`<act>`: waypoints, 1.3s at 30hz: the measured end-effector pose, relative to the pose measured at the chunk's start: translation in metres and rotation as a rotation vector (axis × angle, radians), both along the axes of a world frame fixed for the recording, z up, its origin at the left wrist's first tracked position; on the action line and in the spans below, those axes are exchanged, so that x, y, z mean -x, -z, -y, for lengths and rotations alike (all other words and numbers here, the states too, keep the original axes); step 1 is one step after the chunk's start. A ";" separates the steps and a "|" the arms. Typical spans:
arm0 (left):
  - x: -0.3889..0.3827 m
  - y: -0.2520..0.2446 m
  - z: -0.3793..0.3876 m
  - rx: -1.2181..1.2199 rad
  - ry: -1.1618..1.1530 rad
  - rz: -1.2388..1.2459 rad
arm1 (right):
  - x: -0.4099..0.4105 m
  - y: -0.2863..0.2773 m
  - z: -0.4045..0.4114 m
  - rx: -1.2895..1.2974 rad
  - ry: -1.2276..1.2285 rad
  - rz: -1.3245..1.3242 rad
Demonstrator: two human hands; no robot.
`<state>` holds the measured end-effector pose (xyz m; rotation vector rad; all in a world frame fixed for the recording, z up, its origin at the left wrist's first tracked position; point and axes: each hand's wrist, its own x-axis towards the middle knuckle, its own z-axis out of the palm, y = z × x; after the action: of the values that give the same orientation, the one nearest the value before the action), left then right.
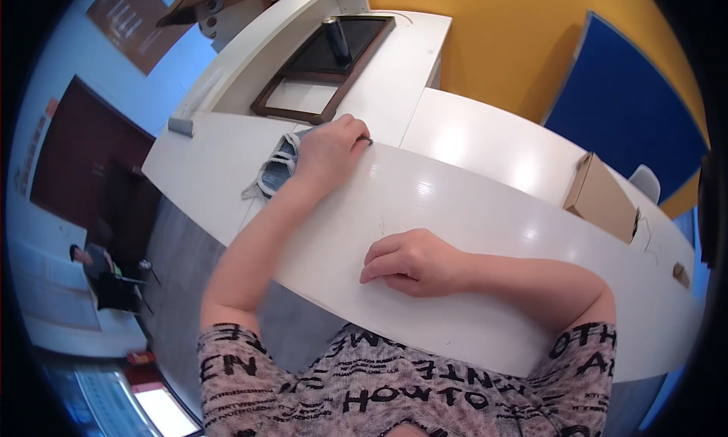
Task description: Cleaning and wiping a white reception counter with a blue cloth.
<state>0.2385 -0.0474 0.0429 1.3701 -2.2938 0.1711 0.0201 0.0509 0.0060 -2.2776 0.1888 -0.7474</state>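
My left hand point(333, 150) is on the white desk, its fingers closed at the far end of what looks like a small pair of denim shorts point(277, 174). Two openings with frayed white hems face left; my hand hides the rest of the cloth. A small dark end shows at the fingertips, and whether it belongs to the denim is not clear. My right hand point(412, 263) rests on the desk nearer my body. Its fingers are curled in, with nothing visible in them.
Beyond my left hand lies a dark wooden frame or tray point(355, 67) with a dark cylinder point(336, 42) standing on it. A grey object point(181, 126) sits near the desk's left corner. A cardboard box point(604, 198) is at the right. A person point(102, 266) sits far left.
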 end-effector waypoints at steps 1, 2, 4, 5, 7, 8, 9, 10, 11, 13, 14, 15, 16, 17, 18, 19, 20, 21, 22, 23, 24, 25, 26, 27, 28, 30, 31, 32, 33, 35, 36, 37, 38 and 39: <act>-0.008 -0.001 0.000 -0.009 -0.032 -0.028 | -0.001 -0.002 0.000 0.005 0.010 0.003; -0.017 -0.004 0.000 -0.032 -0.076 -0.022 | -0.001 -0.002 0.001 0.013 -0.014 -0.018; -0.035 -0.009 -0.004 -0.058 -0.112 -0.032 | -0.004 -0.004 0.003 -0.008 -0.004 -0.025; -0.042 -0.010 -0.008 -0.091 -0.121 -0.024 | -0.005 -0.003 0.002 -0.004 -0.026 -0.044; -0.048 -0.013 -0.019 -0.076 -0.070 -0.067 | -0.005 -0.002 0.006 -0.029 -0.003 -0.036; -0.050 -0.014 -0.028 -0.123 -0.040 -0.053 | -0.005 -0.003 0.009 -0.024 -0.015 -0.052; -0.051 -0.014 -0.038 -0.178 -0.004 -0.039 | -0.005 -0.004 0.007 -0.030 -0.013 -0.048; -0.051 -0.013 -0.045 -0.189 0.019 -0.058 | -0.006 -0.005 0.006 -0.037 -0.010 -0.043; -0.051 -0.008 -0.049 -0.194 0.016 -0.073 | -0.005 -0.004 0.006 -0.043 -0.014 -0.057; -0.053 -0.008 -0.055 -0.090 0.039 -0.132 | -0.006 -0.009 0.011 -0.013 -0.003 -0.046; -0.053 -0.003 -0.059 -0.085 0.030 -0.139 | -0.006 -0.011 0.010 -0.009 -0.013 -0.053; -0.050 0.007 -0.063 -0.017 0.040 -0.185 | -0.004 -0.009 0.007 -0.018 -0.011 -0.065; -0.048 0.013 -0.064 0.053 0.050 -0.231 | -0.003 -0.008 0.006 -0.027 -0.008 -0.078; -0.049 0.016 -0.063 0.057 0.046 -0.237 | -0.003 -0.009 0.007 -0.023 -0.012 -0.085; -0.047 0.012 -0.065 0.046 0.035 -0.222 | -0.002 -0.009 0.006 -0.018 -0.010 -0.074; -0.046 0.011 -0.066 0.035 0.023 -0.207 | 0.000 -0.010 0.005 -0.013 -0.008 -0.064; -0.045 0.012 -0.066 0.035 0.017 -0.214 | 0.002 -0.010 0.005 -0.013 -0.014 -0.071; -0.047 0.012 -0.065 0.051 0.038 -0.202 | 0.002 -0.011 0.005 -0.011 -0.016 -0.075; -0.048 0.012 -0.065 0.068 0.059 -0.189 | 0.002 -0.011 0.005 -0.008 -0.019 -0.079; -0.049 0.014 -0.065 0.071 0.051 -0.194 | 0.002 -0.011 0.005 -0.005 -0.027 -0.083; -0.050 0.015 -0.065 0.088 0.064 -0.183 | 0.002 -0.010 0.006 -0.002 -0.030 -0.091; -0.051 0.016 -0.065 0.104 0.076 -0.173 | 0.002 -0.010 0.006 0.001 -0.034 -0.100; -0.053 0.016 -0.064 0.108 0.063 -0.178 | 0.001 -0.011 0.007 0.005 -0.046 -0.105; -0.053 0.017 -0.064 0.101 0.070 -0.176 | 0.001 -0.011 0.007 0.003 -0.042 -0.109; -0.053 0.017 -0.064 0.094 0.075 -0.174 | 0.001 -0.012 0.007 0.001 -0.039 -0.112; -0.053 0.019 -0.061 0.101 0.070 -0.177 | 0.002 -0.012 0.008 0.006 -0.045 -0.115; -0.053 0.019 -0.060 0.104 0.080 -0.172 | 0.001 -0.012 0.008 0.006 -0.037 -0.110; -0.053 0.019 -0.060 0.099 0.074 -0.165 | 0.002 -0.012 0.009 0.008 -0.053 -0.114; -0.053 0.020 -0.059 0.103 0.063 -0.167 | 0.002 -0.012 0.010 0.012 -0.044 -0.118; -0.054 0.023 -0.056 0.091 0.084 -0.171 | 0.002 -0.012 0.011 0.022 -0.044 -0.122; -0.054 0.025 -0.055 0.085 0.080 -0.169 | 0.002 -0.012 0.012 0.019 -0.045 -0.122; -0.054 0.026 -0.055 0.089 0.070 -0.168 | 0.001 -0.011 0.013 0.017 -0.045 -0.122; -0.054 0.026 -0.055 0.097 0.073 -0.166 | 0.001 -0.010 0.014 0.022 -0.054 -0.121; -0.053 0.027 -0.055 0.106 0.079 -0.165 | 0.002 -0.009 0.015 0.034 -0.046 -0.122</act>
<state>0.2919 0.0075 0.0159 1.1931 -2.1659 0.1460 0.0183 0.0364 0.0154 -2.3538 0.1813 -0.5934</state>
